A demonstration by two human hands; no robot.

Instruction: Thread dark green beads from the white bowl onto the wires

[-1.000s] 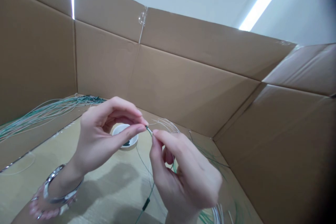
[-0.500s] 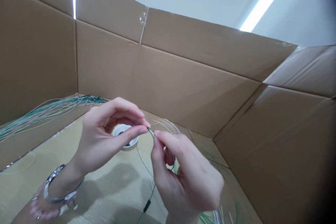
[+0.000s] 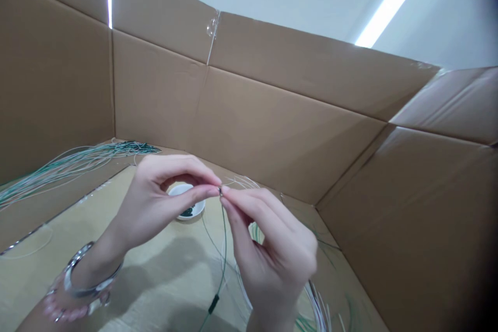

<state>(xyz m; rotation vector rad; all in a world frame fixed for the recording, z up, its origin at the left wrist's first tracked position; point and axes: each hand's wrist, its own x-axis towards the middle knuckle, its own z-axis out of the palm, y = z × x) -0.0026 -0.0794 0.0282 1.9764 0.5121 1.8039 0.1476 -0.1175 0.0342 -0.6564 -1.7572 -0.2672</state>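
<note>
In the head view my left hand (image 3: 171, 197), with a silver bangle and pink beads at its wrist, pinches a small dark connector piece (image 3: 220, 191) between thumb and index finger. Right against those fingertips, my right hand (image 3: 268, 249) pinches the end of a thin wire at the piece. A green wire (image 3: 224, 249) hangs down from the fingertips and carries a black connector (image 3: 213, 304) lower down. My fingers cover most of the joint between wire and piece. Behind my left hand stands a white bowl (image 3: 199, 209) with small dark pieces in it.
A bundle of green and white wires (image 3: 78, 163) lies along the left cardboard wall (image 3: 54, 78). More wires (image 3: 317, 301) lie behind and right of my right hand. Tall cardboard walls (image 3: 280, 129) enclose the table surface (image 3: 155, 295) at the back and right.
My right hand has turned and shifted up and left, so its fingertips now meet the left ones. The gap showing the wire has closed. The hanging connector has swung slightly left.
</note>
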